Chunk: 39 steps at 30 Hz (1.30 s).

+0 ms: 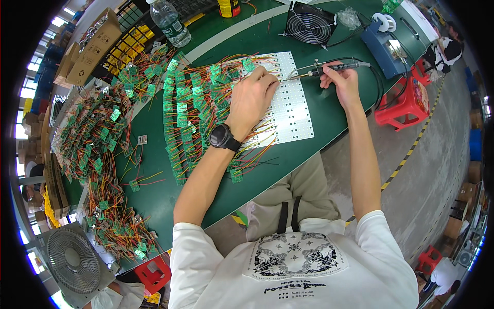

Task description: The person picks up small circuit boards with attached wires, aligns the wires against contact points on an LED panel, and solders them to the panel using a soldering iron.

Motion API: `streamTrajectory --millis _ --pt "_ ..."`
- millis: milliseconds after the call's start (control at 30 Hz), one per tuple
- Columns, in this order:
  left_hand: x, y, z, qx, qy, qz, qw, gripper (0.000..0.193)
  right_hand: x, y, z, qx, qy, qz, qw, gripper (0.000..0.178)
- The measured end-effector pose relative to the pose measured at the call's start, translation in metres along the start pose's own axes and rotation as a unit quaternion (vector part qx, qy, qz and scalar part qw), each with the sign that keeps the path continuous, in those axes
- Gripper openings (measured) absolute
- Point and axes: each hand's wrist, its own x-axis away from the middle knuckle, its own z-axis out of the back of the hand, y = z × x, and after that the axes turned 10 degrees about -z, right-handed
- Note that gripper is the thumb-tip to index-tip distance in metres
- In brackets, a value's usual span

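Note:
My right hand [339,82] is closed around a soldering iron [350,65] with a thin metal feed tube, its tip pointing left over a white perforated panel [296,110]. My left hand [251,98], with a black watch on the wrist, rests over the panel's left part. Its fingers are bent together close to the iron's tip; whatever they pinch is too small to make out. Red, yellow and black wires run across the panel from small green circuit boards [220,77] to its left. More boards stand in long rows [181,113] on the green table [159,198].
A large heap of wired circuit boards [98,134] covers the table's left side. Behind are a water bottle [170,23] and a black fan [310,24]. A blue box with a white reel [386,49] stands at the right, cabled to the iron. Red stools [404,108] stand beyond the table edge.

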Motion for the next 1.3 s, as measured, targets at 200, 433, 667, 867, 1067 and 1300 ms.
streamTrajectory --millis 200,433,667,867,1067,1300 --pt "-0.0005 -0.0025 -0.0030 -0.005 0.002 0.015 1.000 0.011 -0.0017 -0.0003 0.0030 0.009 -0.005 0.002 1.000 0.022" --pt "-0.0008 -0.0029 -0.0032 -0.013 -0.003 0.012 1.000 0.010 -0.0007 -0.0003 0.0016 0.017 -0.022 0.006 1.000 0.021" --pt "0.0012 -0.0034 -0.0039 -0.011 0.003 0.011 1.000 0.010 0.0005 -0.0014 -0.0004 0.024 -0.020 0.009 0.999 0.021" --pt "0.0015 -0.0052 -0.0037 -0.015 0.000 0.000 1.000 0.010 -0.0001 0.0002 0.0003 0.035 -0.019 0.008 0.999 0.021" --pt "0.0020 -0.0049 -0.0030 -0.013 -0.001 -0.003 1.000 0.009 0.0001 -0.0005 -0.0007 0.036 -0.019 0.007 0.999 0.021" --pt "0.0022 -0.0053 -0.0042 -0.015 0.001 -0.008 1.000 0.009 -0.0006 0.0009 0.0023 0.007 0.000 0.001 1.000 0.023"
